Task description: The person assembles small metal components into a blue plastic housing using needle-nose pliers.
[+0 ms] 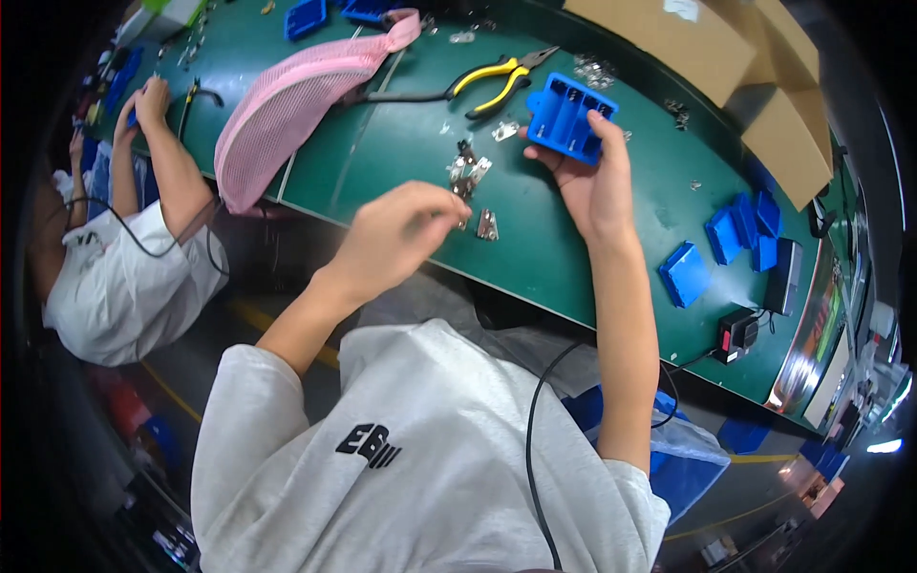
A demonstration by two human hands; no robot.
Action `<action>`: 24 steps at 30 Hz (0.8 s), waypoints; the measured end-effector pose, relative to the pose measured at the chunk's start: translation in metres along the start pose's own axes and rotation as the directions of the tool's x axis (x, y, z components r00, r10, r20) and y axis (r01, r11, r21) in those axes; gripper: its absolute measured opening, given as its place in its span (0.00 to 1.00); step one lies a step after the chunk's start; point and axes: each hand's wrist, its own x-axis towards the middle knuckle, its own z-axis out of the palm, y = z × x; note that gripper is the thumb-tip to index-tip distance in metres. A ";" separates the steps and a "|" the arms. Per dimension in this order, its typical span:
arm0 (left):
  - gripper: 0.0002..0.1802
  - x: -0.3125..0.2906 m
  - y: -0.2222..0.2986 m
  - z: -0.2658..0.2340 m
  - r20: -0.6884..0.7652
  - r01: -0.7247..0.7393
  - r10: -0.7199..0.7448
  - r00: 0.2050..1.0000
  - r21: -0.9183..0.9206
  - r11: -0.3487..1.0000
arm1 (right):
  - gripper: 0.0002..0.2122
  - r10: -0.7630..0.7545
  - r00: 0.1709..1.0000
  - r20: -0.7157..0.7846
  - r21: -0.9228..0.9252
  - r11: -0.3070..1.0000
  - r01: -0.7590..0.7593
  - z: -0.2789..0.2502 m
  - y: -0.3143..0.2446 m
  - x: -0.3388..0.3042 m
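A blue battery holder [570,118] sits upper centre of the frame, gripped by the right hand [592,177] above the green counter [535,239]. The left hand [406,229], pinched narrow, seems to hold a small metal clip [467,172]. Yellow pliers [497,81] lie further up.

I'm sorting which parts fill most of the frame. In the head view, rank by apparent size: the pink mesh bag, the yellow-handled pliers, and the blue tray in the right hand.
1. Pink mesh bag, by far the largest.
2. Yellow-handled pliers.
3. Blue tray in the right hand; close to the pliers, and it is raised nearer the camera, so that ranking is unsure.
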 end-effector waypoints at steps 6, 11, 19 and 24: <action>0.09 0.120 -0.010 0.024 -0.033 -0.336 0.354 0.935 0.242 0.910 | 0.21 -0.066 0.997 0.042 0.253 0.966 0.053 -0.001 -0.008 -0.008; 0.11 0.129 -0.028 0.055 0.051 -0.311 0.307 0.950 0.185 0.932 | 0.14 -0.132 0.990 -0.058 0.403 0.904 0.144 -0.015 0.008 0.000; 0.07 0.125 -0.037 0.046 0.100 -0.384 0.371 0.923 0.222 0.896 | 0.18 -0.147 0.985 0.094 0.460 0.883 0.088 -0.017 0.010 0.011; 0.09 0.129 -0.047 0.049 0.102 -0.365 0.352 0.930 0.185 0.912 | 0.21 -0.091 0.995 0.033 0.541 0.839 0.059 -0.031 0.024 0.020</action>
